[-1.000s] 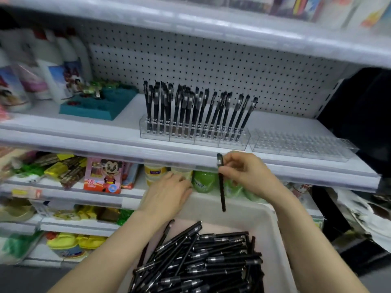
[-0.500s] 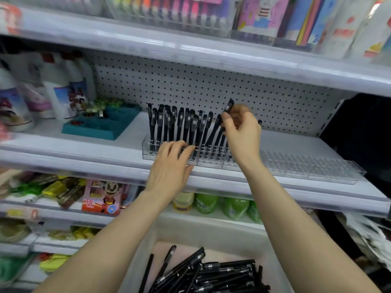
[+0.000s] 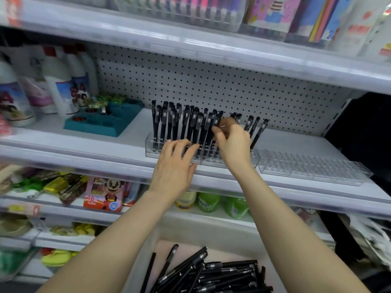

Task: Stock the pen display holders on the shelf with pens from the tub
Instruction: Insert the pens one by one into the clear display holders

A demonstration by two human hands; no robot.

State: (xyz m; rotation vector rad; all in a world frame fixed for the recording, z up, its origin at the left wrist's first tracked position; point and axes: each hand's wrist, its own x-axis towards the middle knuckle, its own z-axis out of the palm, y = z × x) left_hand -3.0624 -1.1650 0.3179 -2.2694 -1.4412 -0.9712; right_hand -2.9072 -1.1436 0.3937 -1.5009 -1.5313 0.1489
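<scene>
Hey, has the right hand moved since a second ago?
Yes. The right hand rose from below the shelf edge up to the clear pen holder, where it pinches a pen among the standing ones.

Both bare arms were up and stretched forward: the left forearm [image 3: 118, 235] angled in from low left, the right forearm [image 3: 285, 218] from low right. The left hand [image 3: 174, 166] lay palm down, its fingers [image 3: 179, 144] fanned and nearly straight, thumb out to the right, gripping nothing. Just beside it and a touch higher was the right hand [image 3: 232, 144], back to the camera, its fingertips [image 3: 218, 132] curled leftward, pinching a black pen [image 3: 218, 119]. The hands were close but apart.
</scene>
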